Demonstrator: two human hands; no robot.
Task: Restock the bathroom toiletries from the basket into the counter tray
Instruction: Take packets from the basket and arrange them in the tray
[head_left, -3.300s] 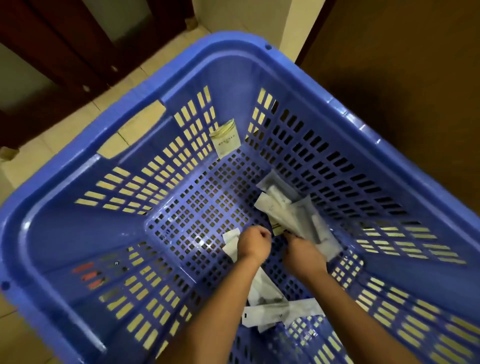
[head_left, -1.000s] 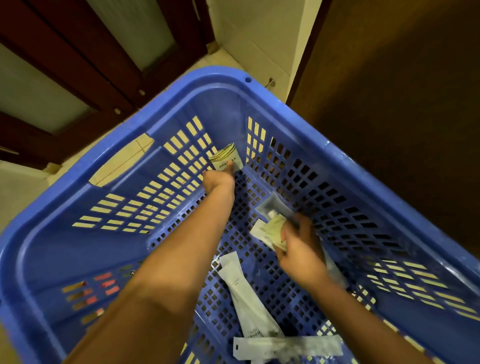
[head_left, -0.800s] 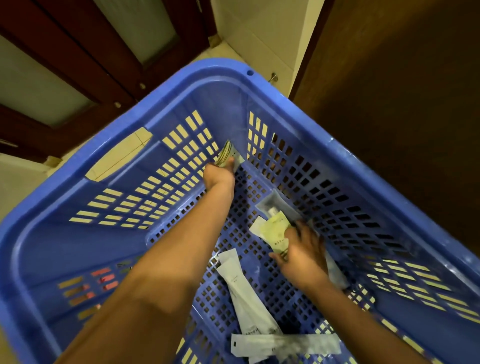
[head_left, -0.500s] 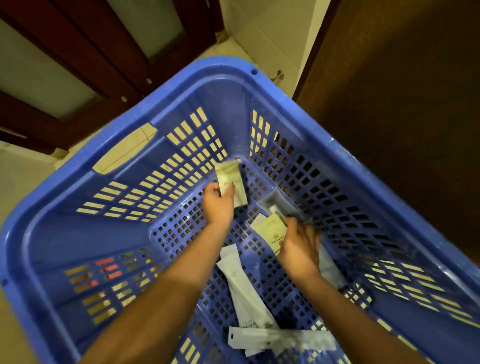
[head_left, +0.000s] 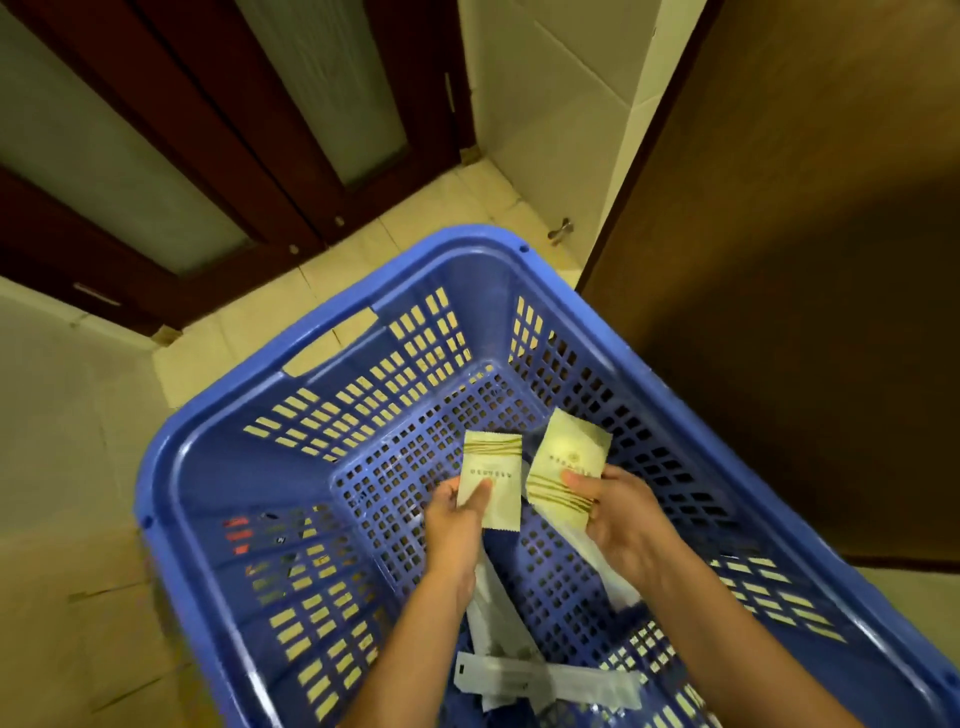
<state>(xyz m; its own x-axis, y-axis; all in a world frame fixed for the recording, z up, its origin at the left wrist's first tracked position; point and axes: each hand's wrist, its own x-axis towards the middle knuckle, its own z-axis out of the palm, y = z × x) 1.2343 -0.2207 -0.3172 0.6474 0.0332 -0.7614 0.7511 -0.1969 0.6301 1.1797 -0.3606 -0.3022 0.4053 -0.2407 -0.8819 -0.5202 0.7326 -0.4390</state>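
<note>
Pale floor tiles (head_left: 415, 223) and dark wooden doors (head_left: 218, 156) lie beyond the far rim of the blue basket (head_left: 171, 467); no counter tray is in view. Above the middle of the basket's floor, our left hand (head_left: 452, 525) pinches one cream sachet (head_left: 493, 462), thumb across its face. Our right hand (head_left: 628, 525) grips a second sachet (head_left: 571, 457) just beside it.

We judge the step to be gathering stock for the tray. It should go best if we lay one sachet over the other in a single hand and keep them flat rather than crumpled. That frees the other hand for the long white packets (head_left: 545, 680) lying on the basket's floor toward its near wall. Then we lift everything clear of the rim. Thin packets could slip from loose fingers or catch in the basket's slots.

Both sachets look flat and light, crimped at the ends, with thin gold lines and a row of small print. The first stands upright, gold lines toward the basket's far wall. The second is tilted, its gold lines down by our thumb.
</note>
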